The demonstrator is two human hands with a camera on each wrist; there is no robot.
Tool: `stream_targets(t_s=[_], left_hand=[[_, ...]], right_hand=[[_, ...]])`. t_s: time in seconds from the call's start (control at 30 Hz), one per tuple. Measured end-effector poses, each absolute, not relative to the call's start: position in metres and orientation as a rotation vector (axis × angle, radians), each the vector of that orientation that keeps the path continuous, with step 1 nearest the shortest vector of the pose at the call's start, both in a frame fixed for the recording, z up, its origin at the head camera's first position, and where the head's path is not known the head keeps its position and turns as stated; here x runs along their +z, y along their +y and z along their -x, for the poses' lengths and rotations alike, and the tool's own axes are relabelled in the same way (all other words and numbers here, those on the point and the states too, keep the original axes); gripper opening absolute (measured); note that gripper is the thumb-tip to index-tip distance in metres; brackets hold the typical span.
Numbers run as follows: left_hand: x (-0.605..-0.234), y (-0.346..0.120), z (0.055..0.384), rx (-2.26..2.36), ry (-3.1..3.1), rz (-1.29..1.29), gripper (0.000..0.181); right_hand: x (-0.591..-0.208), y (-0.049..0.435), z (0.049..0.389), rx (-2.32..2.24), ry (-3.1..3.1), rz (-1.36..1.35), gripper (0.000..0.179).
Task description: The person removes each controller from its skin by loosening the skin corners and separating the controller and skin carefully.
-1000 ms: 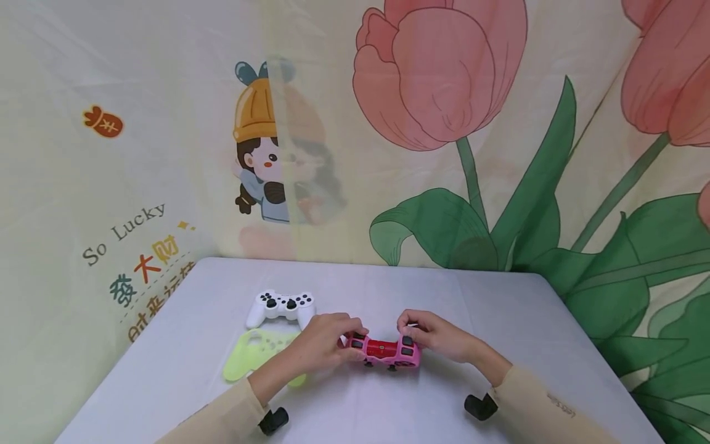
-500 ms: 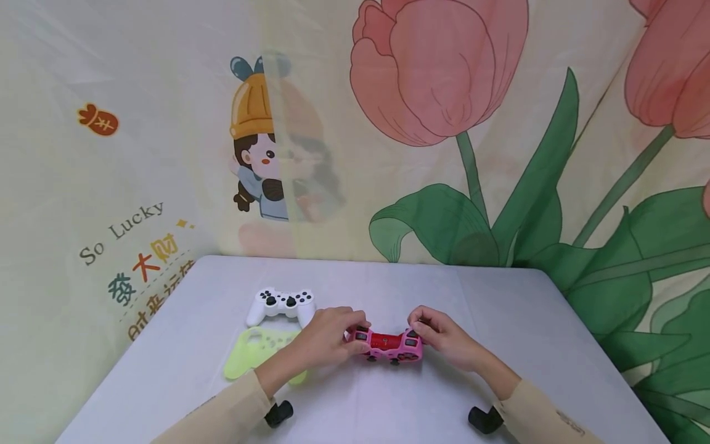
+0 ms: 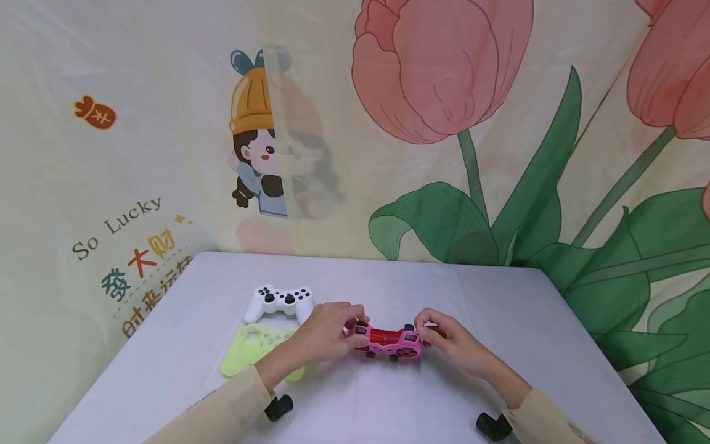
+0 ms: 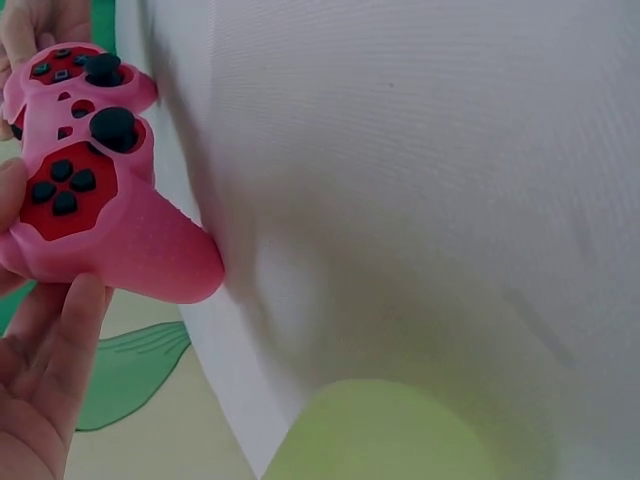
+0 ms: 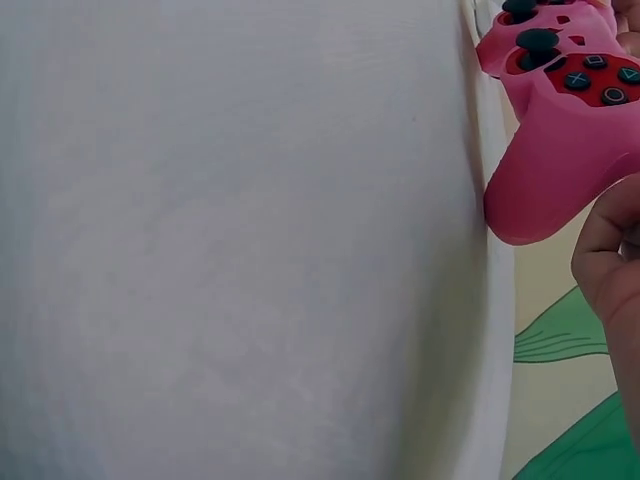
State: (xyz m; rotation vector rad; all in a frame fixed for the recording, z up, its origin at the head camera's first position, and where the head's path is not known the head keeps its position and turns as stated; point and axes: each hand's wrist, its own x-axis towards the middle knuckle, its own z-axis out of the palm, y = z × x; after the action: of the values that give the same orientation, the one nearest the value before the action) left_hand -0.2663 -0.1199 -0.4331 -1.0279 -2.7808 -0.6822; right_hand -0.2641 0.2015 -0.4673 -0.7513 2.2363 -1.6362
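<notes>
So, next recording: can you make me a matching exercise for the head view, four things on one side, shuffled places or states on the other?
Things
1. White controller
2. Green cover
3. Red controller
4. Tulips

Places and states
A. Printed on the backdrop
B. Dressed in a pink cover, between the left hand and the right hand
C. On the table, farthest from the person of the items lying on it
D. Partly hidden by the left arm

Pairs: 1-C, 2-D, 3-B, 4-A
</notes>
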Motion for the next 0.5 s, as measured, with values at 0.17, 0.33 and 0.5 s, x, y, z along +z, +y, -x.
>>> stream_targets(t_s=[0.17, 0.33, 0.5], left_hand=[[-0.431, -0.12, 0.269, -0.7, -2.782, 1.029, 0.024], [-0.432, -0.122, 0.272, -0.723, -2.789, 1.021, 0.025], [-0.434, -0.12, 0.275, -0.749, -2.795, 1.02, 0.027]], right_hand=[[-0.466, 0.2, 0.261, -1.632, 2.318, 0.72, 0.011], [-0.465, 0.195, 0.257, -1.612, 2.459, 0.628, 0.008], [-0.466, 0.191, 0.253, -1.617, 2.6, 0.522, 0.007]])
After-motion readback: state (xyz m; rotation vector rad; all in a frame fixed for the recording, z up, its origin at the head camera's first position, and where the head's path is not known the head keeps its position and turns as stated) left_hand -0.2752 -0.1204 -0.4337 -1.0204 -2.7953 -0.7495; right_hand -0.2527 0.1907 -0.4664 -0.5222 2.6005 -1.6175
